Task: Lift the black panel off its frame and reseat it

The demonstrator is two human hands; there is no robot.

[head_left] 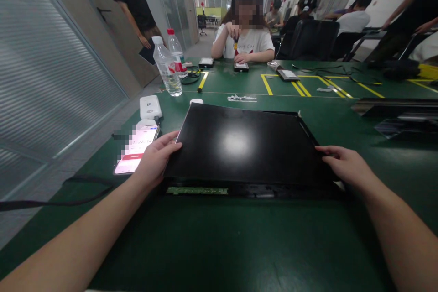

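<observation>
A glossy black display panel lies at a slight skew over a black frame, whose rim shows at the far right corner. Along the near edge runs a strip of green circuit board. My left hand grips the panel's left edge, thumb on top and fingers underneath. At the opposite side, my right hand pinches the right edge between thumb and fingers; whether it holds the panel, the frame or both is hard to make out.
Left of the panel are a lit phone, a white power bank and two plastic bottles. Dark panels lie at right. Across the green table, a person works on a small drive with a screwdriver.
</observation>
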